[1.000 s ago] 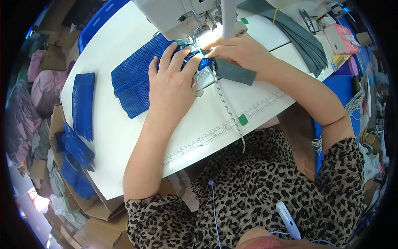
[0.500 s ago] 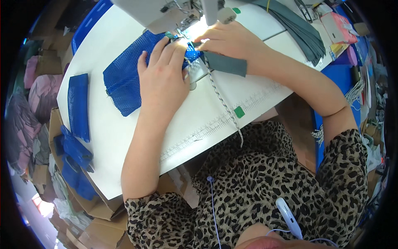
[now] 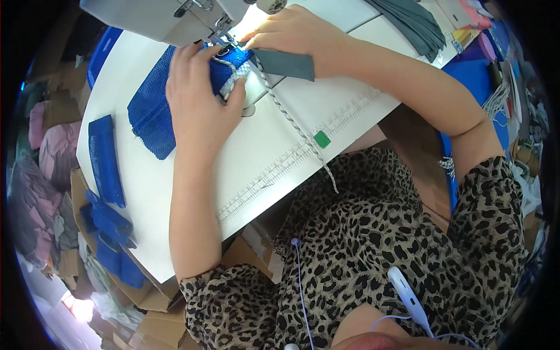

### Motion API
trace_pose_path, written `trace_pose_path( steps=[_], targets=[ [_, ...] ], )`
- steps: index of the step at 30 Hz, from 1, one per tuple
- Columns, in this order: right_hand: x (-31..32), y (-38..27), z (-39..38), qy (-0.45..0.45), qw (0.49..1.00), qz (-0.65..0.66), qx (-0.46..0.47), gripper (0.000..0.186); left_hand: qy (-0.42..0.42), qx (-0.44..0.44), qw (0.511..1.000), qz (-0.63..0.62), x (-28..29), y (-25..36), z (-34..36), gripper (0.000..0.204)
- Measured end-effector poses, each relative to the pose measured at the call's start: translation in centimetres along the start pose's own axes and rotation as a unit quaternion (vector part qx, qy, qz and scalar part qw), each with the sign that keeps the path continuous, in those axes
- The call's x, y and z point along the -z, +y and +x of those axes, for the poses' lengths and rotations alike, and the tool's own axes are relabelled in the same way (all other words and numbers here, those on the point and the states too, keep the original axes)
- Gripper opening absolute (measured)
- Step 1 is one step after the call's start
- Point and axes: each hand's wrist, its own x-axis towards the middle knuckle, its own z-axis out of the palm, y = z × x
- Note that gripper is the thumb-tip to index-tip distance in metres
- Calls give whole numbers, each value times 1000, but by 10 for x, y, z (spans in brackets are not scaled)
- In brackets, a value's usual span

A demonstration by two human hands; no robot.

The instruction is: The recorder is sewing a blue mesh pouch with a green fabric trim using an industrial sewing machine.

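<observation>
A piece of blue mesh fabric (image 3: pixel 153 96) lies under the head of a white sewing machine (image 3: pixel 166 20). My left hand (image 3: pixel 198 108) rests on this mesh, fingers bent forward and the thumb spread away. Right by the needle, my right hand (image 3: pixel 300 38) has its fingers drawn together at the mesh's edge; glare partly hides the fingertips. A patterned cord (image 3: pixel 286 116) runs from the needle area across the table and over its front edge. Beneath my right wrist sits a dark grey fabric strip (image 3: pixel 286 64).
On the white table (image 3: pixel 157 221), a folded blue mesh piece (image 3: pixel 106 160) lies at left and stacked grey strips (image 3: pixel 411 26) at far right. Printed ruler marks and a green square (image 3: pixel 321 139) are near the front edge. A cardboard box (image 3: pixel 140 291) holding blue pieces stands at lower left.
The whole view has shifted, so the machine and fabric appear further left. My left thumb has spread away from the fingers, uncovering more cord and a pale patch beside it.
</observation>
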Motion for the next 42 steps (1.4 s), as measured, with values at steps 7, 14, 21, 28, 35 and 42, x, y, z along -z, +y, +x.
trace_pose_path(
  steps=[7, 14, 21, 28, 35, 42],
  targets=[
    [14, -11, 12, -61, 994, 79, -42, 45, -3, 202, 970, -134, 11, -13, -1, 40],
    [9, 3, 14, -69, 981, 175, -49, 35, 95, -60, 990, -82, 24, -18, 2, 23],
    [22, -12, 12, -94, 965, 246, -7, 50, 10, -220, 975, -33, 28, -14, -11, 24],
    [25, -10, 15, -153, 936, 318, -5, 42, -8, -157, 981, -115, 38, 10, 8, 56],
    [30, -13, 14, -115, 962, 247, -13, 58, -22, -108, 992, -66, 25, -5, -7, 28],
    [30, -20, 12, -101, 991, 65, 64, 31, 51, -108, 986, -113, 17, -9, -12, 15]
  ],
)
